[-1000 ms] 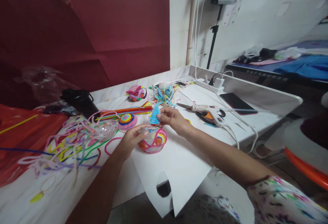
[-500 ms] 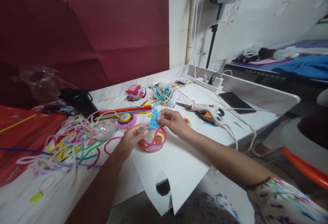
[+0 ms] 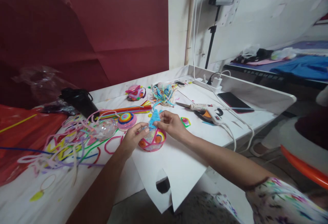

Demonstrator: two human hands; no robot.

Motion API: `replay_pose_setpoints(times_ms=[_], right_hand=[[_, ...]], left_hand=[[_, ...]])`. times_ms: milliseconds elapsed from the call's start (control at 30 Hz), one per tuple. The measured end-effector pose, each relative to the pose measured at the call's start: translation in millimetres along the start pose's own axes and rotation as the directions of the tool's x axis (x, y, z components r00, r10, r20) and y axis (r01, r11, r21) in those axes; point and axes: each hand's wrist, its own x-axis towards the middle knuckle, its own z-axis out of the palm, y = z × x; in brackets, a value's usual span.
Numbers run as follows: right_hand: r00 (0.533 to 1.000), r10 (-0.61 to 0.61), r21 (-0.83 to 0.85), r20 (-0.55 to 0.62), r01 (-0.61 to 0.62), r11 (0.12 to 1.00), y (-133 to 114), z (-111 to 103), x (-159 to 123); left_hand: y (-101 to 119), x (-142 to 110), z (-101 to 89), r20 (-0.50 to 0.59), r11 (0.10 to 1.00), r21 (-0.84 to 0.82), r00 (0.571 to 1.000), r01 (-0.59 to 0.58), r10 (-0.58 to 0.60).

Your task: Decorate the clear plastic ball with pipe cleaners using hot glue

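Observation:
A flat, tapering piece of light-blue pipe cleaner (image 3: 154, 118), folded in tight zigzags, stands up between my hands. The closed thumb and fingers of my right hand (image 3: 171, 124) grip its right edge. My left hand (image 3: 134, 137) is closed in a pinch at its lower left corner; the exact contact is partly hidden by the fingers. Just beneath lies a clear rounded piece (image 3: 153, 145) with a pink pipe-cleaner rim and orange and yellow coils, resting on a white sheet (image 3: 179, 159). Its upper part is covered by my fingers.
Loose pipe cleaners (image 3: 61, 148) and a coiled rainbow dome (image 3: 126, 120) lie left. Behind are a blue tangle (image 3: 164, 94) and a pink coiled piece (image 3: 135, 92). Scissors (image 3: 184, 105), a white glue gun (image 3: 214, 113), its cord and a phone (image 3: 235, 102) lie right.
My right thumb and fingers have shifted slightly down along the blue piece, showing more of its upper part. A small green-edged coil beyond my right hand is now more visible.

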Motion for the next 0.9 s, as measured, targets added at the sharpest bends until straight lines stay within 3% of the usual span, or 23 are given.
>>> replay_pose_setpoints(times_ms=[200, 367, 500, 900], right_hand=[[0.998, 0.058, 0.097, -0.015, -0.056, 0.994, -14, -1, 0], [0.993, 0.115, 0.112, 0.006, -0.115, 0.987, -27, -6, 5], [0.984, 0.163, 0.093, 0.067, -0.169, 0.981, -29, -4, 14], [0.969, 0.236, 0.038, 0.077, -0.239, 0.970, -28, 7, 23]], left_hand=[[9, -3, 4.3, -0.014, 1.000, 0.005, 1.000, -0.005, 0.005], [16, 1, 5.5, -0.031, 0.993, 0.077, 0.995, -0.094, 0.097], [17, 8, 9.6, -0.026, 0.975, 0.139, 0.983, -0.174, 0.179], [8, 10, 4.4, -0.079, 0.938, 0.257, 0.962, -0.233, 0.261]])
